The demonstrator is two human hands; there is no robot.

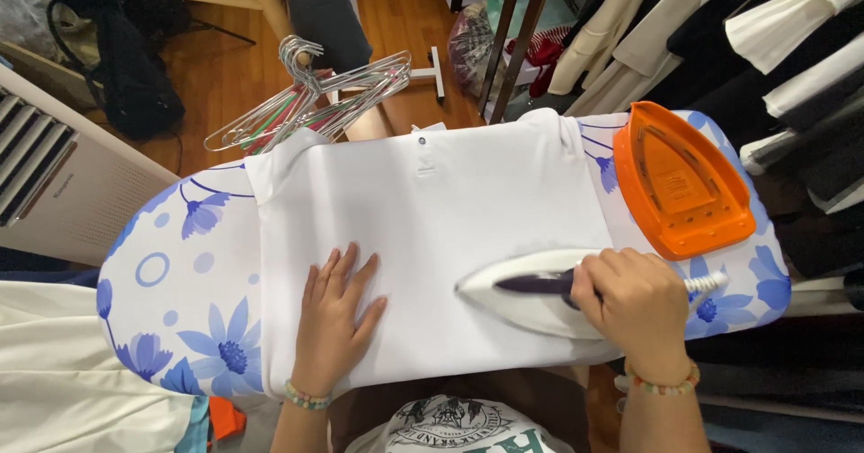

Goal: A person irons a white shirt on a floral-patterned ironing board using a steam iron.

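**On the ironing board: one hand irons, one hand presses the cloth flat**

On the white garment [432,237], the fingers [346,269] of the left hand [331,322] lie stretched out and a little apart, flat on the cloth, and they hold nothing. The fingers [594,278] of the right hand [637,304] are closed tight around the dark handle of the white iron [526,296]. The iron rests with its sole on the right part of the garment, and its tip points to the left, toward the left hand, which is near but not touching. Each wrist wears a bracelet of beads.

The garment is spread across the middle of the ironing board [189,300], which has a white cover with blue flowers. At the right end of the board sits an orange iron rest [684,183], just beside the right hand. Behind the board hangs a bunch of wire hangers [315,93] above a wooden floor [225,66]. Clothes [774,30] hang at the upper right.
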